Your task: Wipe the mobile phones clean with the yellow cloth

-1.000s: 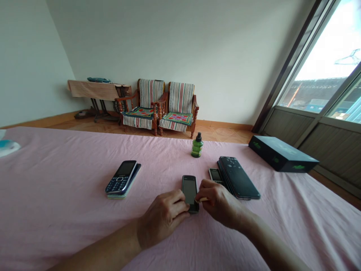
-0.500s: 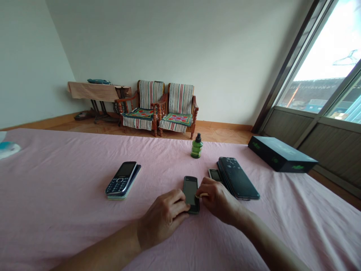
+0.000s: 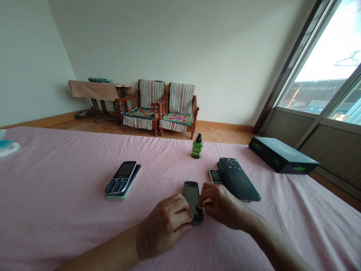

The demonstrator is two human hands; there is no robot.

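Observation:
A dark mobile phone [image 3: 192, 195] lies screen up on the pink cloth in front of me. My left hand [image 3: 169, 218] grips its lower left edge, the fingertips resting by the bottom of the screen. Over the right side of the phone, my right hand [image 3: 218, 203] is closed on a small pale piece [image 3: 207, 201], mostly hidden by the fingers. That piece touches or nearly touches the screen; whether it is cloth or something else I cannot tell. Just beyond the right hand sits a small keypad phone [image 3: 215, 176], beside a stack of dark smartphones [image 3: 238, 178].
On the left, a keypad phone [image 3: 121, 177] tops another stack. A green spray bottle [image 3: 197, 146] stands upright behind the middle phone. A black box [image 3: 282, 155] lies at the far right. Two wooden chairs [image 3: 180, 107] stand by the wall, past the pink-covered surface [image 3: 70, 226].
Both hands and the phone between them have shifted slightly toward me. The right hand, with the pale piece, has moved lower along the phone. Other things stay put.

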